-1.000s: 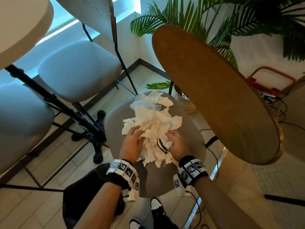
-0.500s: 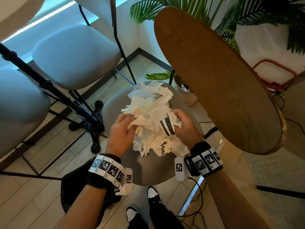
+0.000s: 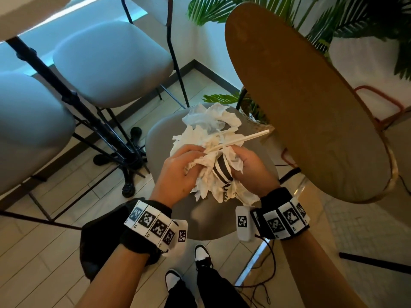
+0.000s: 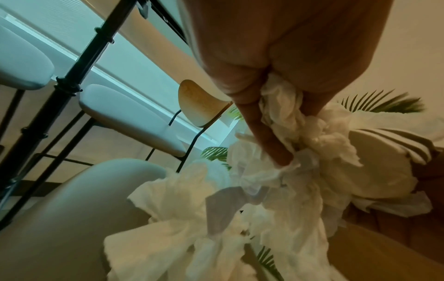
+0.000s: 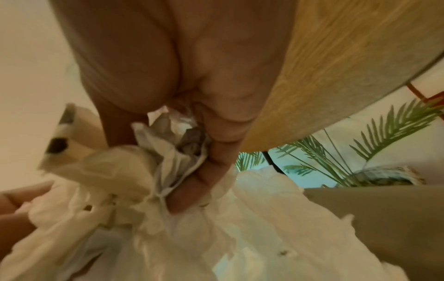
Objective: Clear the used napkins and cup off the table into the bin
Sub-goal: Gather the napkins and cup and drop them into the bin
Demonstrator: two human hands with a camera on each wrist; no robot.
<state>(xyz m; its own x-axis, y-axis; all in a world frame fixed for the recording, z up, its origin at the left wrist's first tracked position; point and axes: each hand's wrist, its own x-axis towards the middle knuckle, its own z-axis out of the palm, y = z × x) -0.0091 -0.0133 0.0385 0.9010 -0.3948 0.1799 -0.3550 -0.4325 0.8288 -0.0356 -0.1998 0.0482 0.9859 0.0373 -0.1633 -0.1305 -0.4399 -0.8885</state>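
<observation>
- Both hands are bunched into 1 big wad of crumpled white napkins [image 3: 206, 138], held up over the grey chair seat [image 3: 160, 138].
- Left hand [image 3: 178, 172]: grip is curled tight around a clump of napkin. The left wrist view shows the fingers [image 4: 261, 133] wrapped right into the paper.
- Right hand [image 3: 249, 167]: grip is also closed, pinching napkin on the far side of the wad. In the right wrist view the fingers [image 5: 211, 155] are folded in with tissue squeezed between them.
- The cup [image 3: 222, 172], white with black stripes, sits wedged between the 2 hands, tilted and half buried in napkins. Can't tell which hand actually carries it, or if it's just trapped in the paper.
- A pale straw [image 3: 242, 138] pokes out of the top of the wad, angled up toward the right.
- The top of the wad hangs loose past the fingers and droops toward the seat; can't tell whether it touches.
- A black bag [image 3: 100, 245] sits on the floor below the left wrist, next to the chair.
- The round wooden desk [image 3: 311, 103] is just right of the hands, with palm leaves [image 3: 222, 98] behind it and 2 more grey chairs [image 3: 106, 63] off to the left.
</observation>
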